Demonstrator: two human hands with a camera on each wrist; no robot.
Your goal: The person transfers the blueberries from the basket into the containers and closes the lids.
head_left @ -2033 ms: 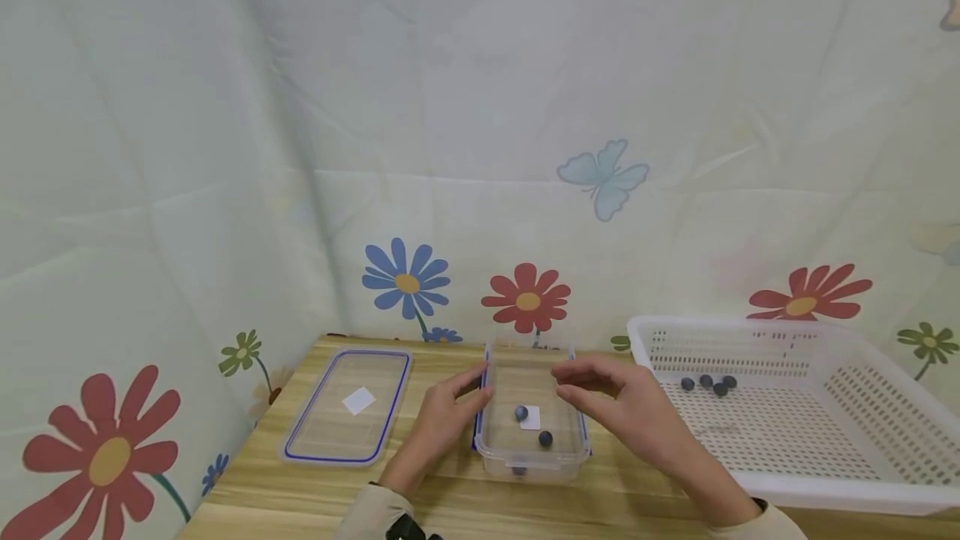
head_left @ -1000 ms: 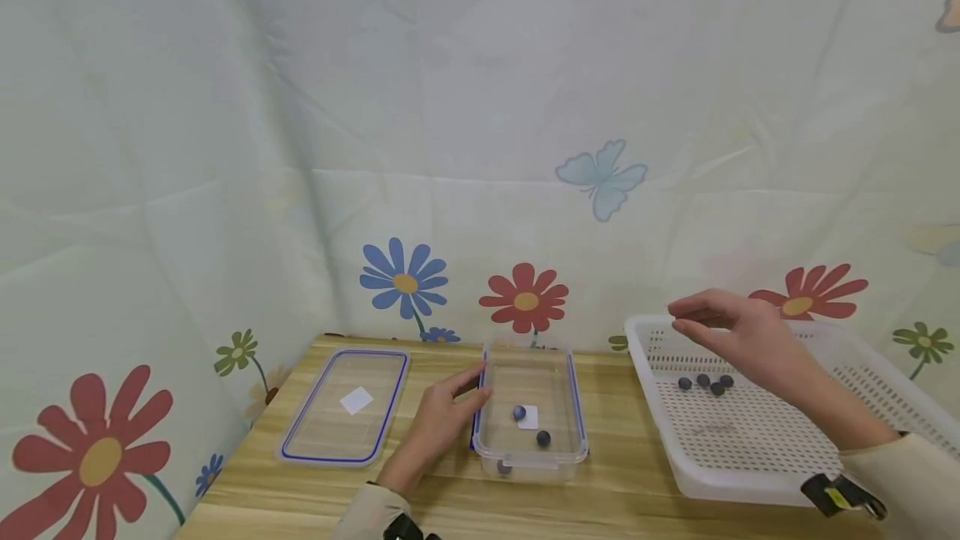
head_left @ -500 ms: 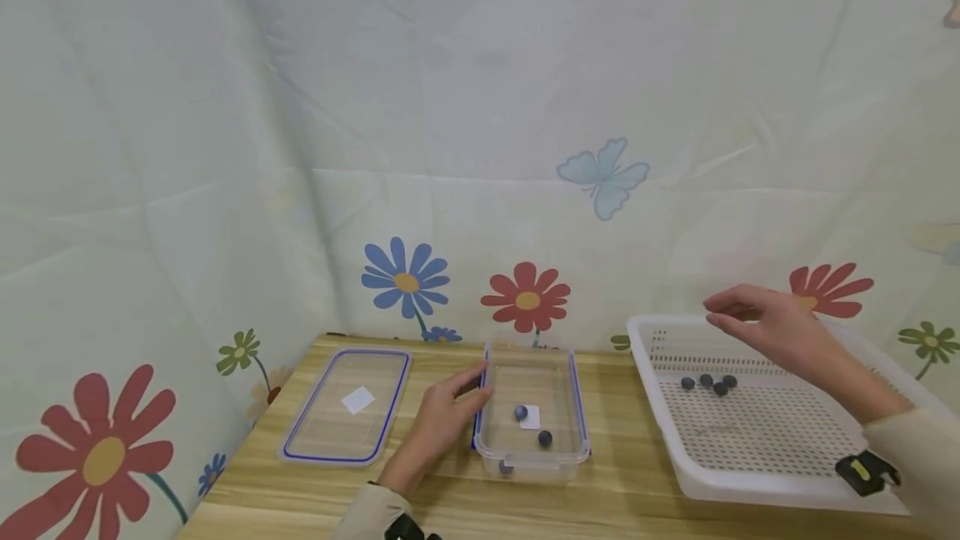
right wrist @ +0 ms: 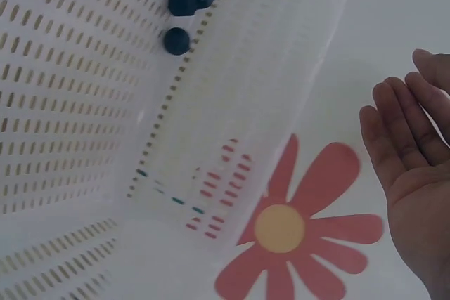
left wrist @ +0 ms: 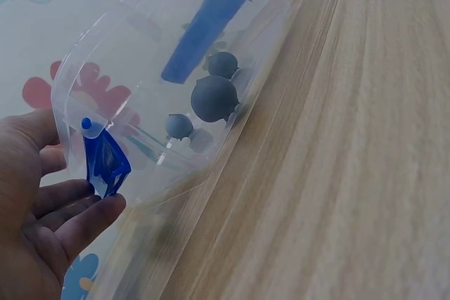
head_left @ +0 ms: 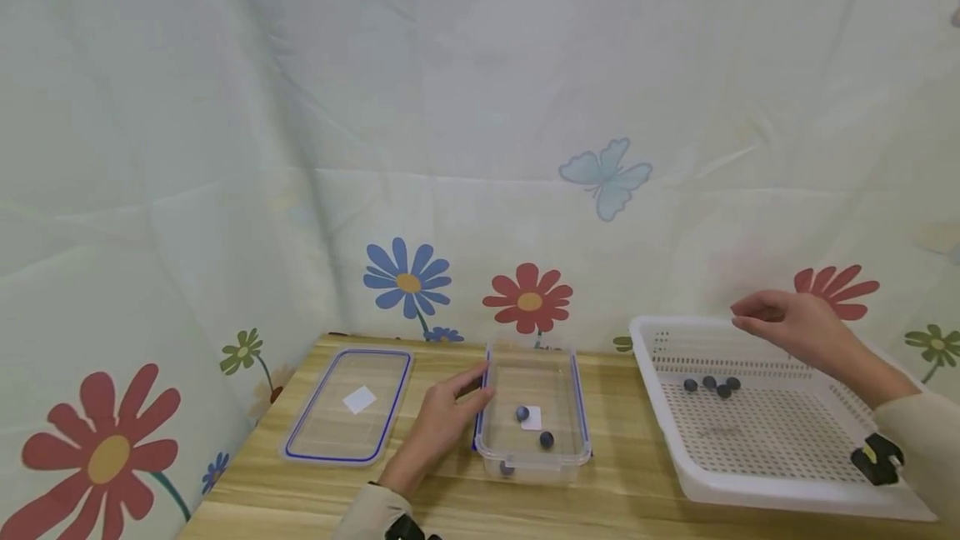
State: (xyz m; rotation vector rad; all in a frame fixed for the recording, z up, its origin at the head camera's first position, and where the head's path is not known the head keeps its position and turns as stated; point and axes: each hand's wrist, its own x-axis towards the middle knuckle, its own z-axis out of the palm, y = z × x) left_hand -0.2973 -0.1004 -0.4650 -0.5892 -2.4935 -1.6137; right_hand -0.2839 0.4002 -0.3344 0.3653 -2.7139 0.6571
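A clear food container [head_left: 536,467] with blue edges stands in the middle of the table. Three blueberries [head_left: 547,439] lie in it, one seen through its front wall. My left hand [head_left: 438,423] rests against the container's left side, and its fingertips touch a blue latch [left wrist: 105,163] in the left wrist view. My right hand [head_left: 806,327] is raised over the back of a white perforated basket [head_left: 780,486], its fingers relaxed. The right wrist view shows that palm bare, with nothing held. Several blueberries [head_left: 709,382] sit near the basket's back left corner.
The container's clear lid [head_left: 322,432], with a blue seal and a white square label [head_left: 359,400], lies flat on the wooden table [head_left: 247,502] at the left. A flower-printed curtain [head_left: 465,107] hangs right behind the table.
My right hand has left the container's right side, risen and moved right over the basket. The blueberry near the container's front has shifted slightly left. My left hand has stayed in place.
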